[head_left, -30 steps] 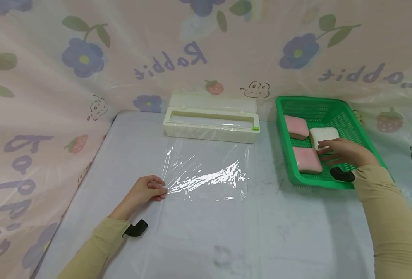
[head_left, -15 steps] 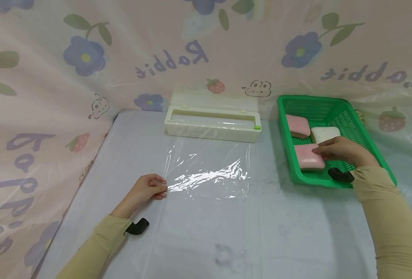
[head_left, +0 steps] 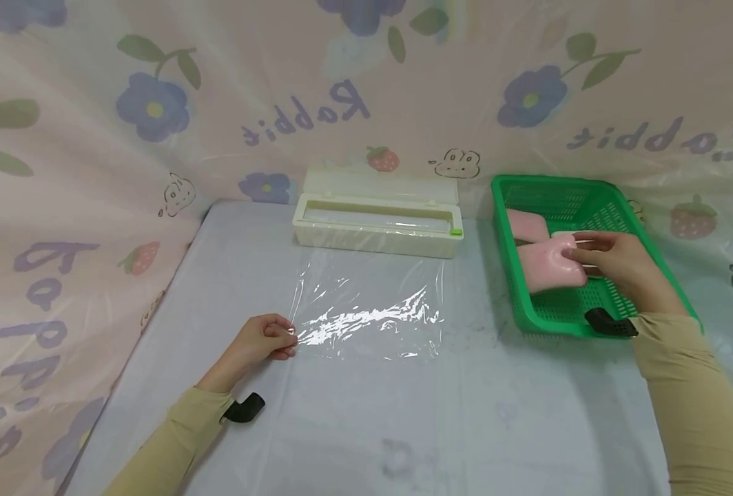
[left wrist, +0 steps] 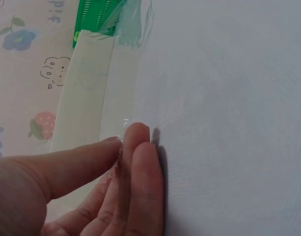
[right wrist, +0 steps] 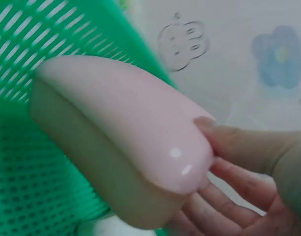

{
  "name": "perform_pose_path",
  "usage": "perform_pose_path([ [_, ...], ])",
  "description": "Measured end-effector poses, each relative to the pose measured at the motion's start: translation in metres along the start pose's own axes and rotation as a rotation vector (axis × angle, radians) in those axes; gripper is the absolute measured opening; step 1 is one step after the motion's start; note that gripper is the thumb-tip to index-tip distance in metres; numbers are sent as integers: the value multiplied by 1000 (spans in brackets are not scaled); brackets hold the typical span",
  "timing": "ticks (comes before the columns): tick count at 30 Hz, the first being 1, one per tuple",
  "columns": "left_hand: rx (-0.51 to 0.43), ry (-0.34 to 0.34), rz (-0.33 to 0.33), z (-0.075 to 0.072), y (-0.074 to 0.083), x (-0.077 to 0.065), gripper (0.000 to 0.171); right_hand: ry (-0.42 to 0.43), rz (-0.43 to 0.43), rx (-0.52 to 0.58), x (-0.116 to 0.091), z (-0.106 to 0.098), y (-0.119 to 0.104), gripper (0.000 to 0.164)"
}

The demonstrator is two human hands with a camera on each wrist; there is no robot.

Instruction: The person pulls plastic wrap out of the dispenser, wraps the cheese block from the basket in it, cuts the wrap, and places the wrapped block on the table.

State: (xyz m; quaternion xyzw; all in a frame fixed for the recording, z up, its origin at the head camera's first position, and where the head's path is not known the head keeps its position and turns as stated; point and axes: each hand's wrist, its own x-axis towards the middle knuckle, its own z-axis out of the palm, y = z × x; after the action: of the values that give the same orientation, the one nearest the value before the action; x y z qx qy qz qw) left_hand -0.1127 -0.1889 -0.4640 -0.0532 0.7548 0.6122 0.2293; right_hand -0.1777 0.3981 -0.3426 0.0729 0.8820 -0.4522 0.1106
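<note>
My left hand (head_left: 257,344) pinches the left front corner of a clear sheet of cling film (head_left: 366,317), thumb against fingers in the left wrist view. The sheet stretches over the table from a cream cling film dispenser (head_left: 375,238) with its lid up. At the right, my right hand (head_left: 627,265) grips a pink toast-shaped block (head_left: 549,265) by its right end, over the green basket (head_left: 546,324). The right wrist view shows the block's glossy pink top and tan side, tilted. Another pink block (head_left: 525,225) and a mostly hidden white block (head_left: 565,235) lie in the basket.
A patterned curtain (head_left: 218,83) stands behind the dispenser and basket and along the left side. The white-covered table (head_left: 366,427) runs toward the front. On the dispenser's right end sits a small green slider (head_left: 456,232). Each wrist carries a black camera mount (head_left: 244,408).
My right hand reached the front pink block, took hold of its right end and raised and tilted it, covering most of the white block. The left hand keeps its pinch on the cling film.
</note>
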Motion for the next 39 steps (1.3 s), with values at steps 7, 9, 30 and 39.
perform_pose_path([
  [7, 7, 9, 0, 2, 1, -2, 26, 175, -47, 86, -15, -7, -24, 70],
  [9, 17, 13, -1, 2, 2, -2, 25, 206, -55, 163, -18, -8, -32, 69],
  [30, 11, -1, 32, 3, 1, -7, 31, 192, -232, 688, -21, 81, -85, 39],
  [39, 11, 12, 38, 2, -2, -4, 24, 158, -223, 623, -13, 141, -75, 37],
])
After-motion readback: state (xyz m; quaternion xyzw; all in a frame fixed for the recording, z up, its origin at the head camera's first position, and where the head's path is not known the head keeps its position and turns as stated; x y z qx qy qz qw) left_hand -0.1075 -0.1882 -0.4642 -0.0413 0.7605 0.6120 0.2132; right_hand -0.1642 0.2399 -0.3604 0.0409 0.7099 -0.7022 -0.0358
